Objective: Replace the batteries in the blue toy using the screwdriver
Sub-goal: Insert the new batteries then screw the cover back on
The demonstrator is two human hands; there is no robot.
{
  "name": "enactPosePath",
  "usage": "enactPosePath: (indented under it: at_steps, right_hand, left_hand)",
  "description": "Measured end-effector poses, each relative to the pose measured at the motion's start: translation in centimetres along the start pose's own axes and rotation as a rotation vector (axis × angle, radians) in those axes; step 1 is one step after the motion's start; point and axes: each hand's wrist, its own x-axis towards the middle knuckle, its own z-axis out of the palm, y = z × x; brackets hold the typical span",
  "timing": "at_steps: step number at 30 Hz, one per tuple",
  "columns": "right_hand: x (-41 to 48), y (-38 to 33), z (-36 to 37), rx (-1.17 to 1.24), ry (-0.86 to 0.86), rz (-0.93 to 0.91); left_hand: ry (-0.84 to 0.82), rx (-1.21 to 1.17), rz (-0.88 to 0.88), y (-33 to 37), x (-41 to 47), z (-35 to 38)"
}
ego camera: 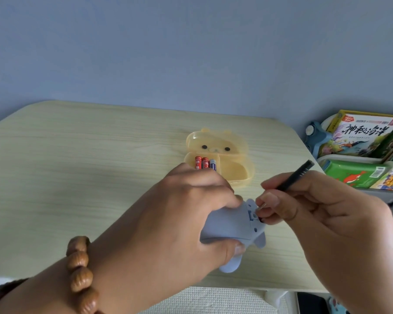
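The blue toy [233, 227] lies underside up near the table's front edge. My left hand [182, 223] grips its body, fingers over the top and thumb at the lower side. My right hand [322, 220] pinches a thin black screwdriver [297, 177], handle pointing up and right, metal tip down at the small battery cover on the toy. Behind the hands an open yellow bear-shaped box [236, 171] holds three batteries [205, 163], two red and one blue-and-white, in its left compartment.
The pale wooden table [78, 177] stretches left and back to a blue wall. At the right, beyond the table edge, stands a rack of children's books [363, 150]. A wooden bead bracelet [80, 273] is on my left wrist.
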Motion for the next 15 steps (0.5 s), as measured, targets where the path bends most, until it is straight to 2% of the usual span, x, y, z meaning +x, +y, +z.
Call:
enactPosePath:
  at_steps: [7,15]
  right_hand:
    - [0.4,1.0,-0.7,-0.041,-0.07,-0.105]
    - [0.6,1.5,-0.2,0.188,-0.091,-0.048]
  left_hand:
    - [-0.003,-0.008,-0.032,0.3,-0.1,0.0]
    - [-0.007,-0.018,-0.045,0.5,-0.2,-0.2]
